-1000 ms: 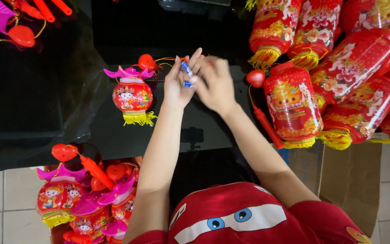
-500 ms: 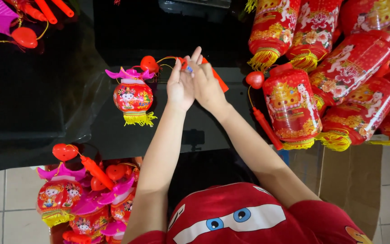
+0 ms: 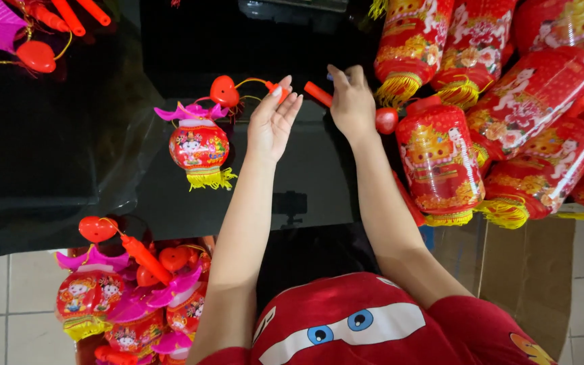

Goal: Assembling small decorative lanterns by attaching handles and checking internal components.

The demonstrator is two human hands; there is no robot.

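Head view, looking straight down over my chest to the black table [image 3: 69, 155].

Both arms are stretched forward, elbows nearly straight, wrists close together over the far middle of the table.

Left hand [image 3: 273, 120]: open, palm turned inward toward the right, fingers together and pointing away from me. It grips nothing. Its fingertips sit at the end of the orange cord that runs back to the red heart piece [image 3: 224, 91] on top of the small round lantern [image 3: 199, 147]. That lantern lies on its side on the table, pink petal collar up, yellow fringe toward me, just left of my left wrist. My read: it lies there so the cord stays slack and within reach.

Right hand [image 3: 351, 101]: back facing the camera, fingers curled closed around one end of a red stick handle [image 3: 318, 93], which juts out leftward toward the left hand. Something small and blue shows at the fingertips; cannot tell what.

A red ball-like piece [image 3: 386, 120] sits just beside the right wrist.

Large cylindrical lanterns [image 3: 441, 162] are heaped at the right table edge. A heap of small lanterns [image 3: 123, 304] lies below the table's near left edge, over the tiled floor [image 3: 8, 297].
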